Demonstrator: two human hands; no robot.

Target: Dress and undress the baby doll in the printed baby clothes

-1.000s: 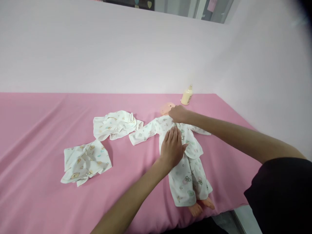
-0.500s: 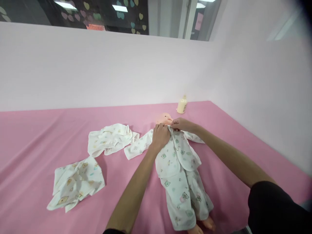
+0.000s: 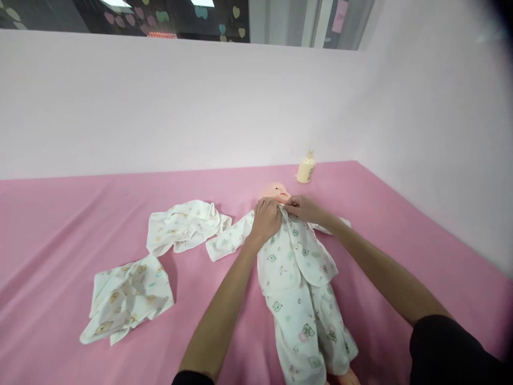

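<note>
A baby doll (image 3: 276,191) lies on its back, dressed in a white printed jacket (image 3: 280,262) and matching trousers (image 3: 300,337). At the jacket's neckline, my left hand (image 3: 266,219) is closed on the collar's left side. My right hand (image 3: 301,207) pinches the collar's edge just to the right, close under the doll's chin. The fingertips nearly meet, and the small fastening between them, if any, is hidden. Both jacket sleeves stretch outward, the right one partly behind my forearm. The jacket's front edges part towards the hem.
A pink sheet (image 3: 48,230) covers the surface. Left of the doll lie a crumpled white printed garment (image 3: 184,227) and a folded printed cloth (image 3: 130,299). A pale yellow pump bottle (image 3: 306,168) stands near the back edge. White walls (image 3: 180,107) rise behind and at right.
The view has tilted and shifted slightly, so the doll's feet drop lower in the frame. My right hand has moved in closer to the collar's middle; my left hand keeps its hold.
</note>
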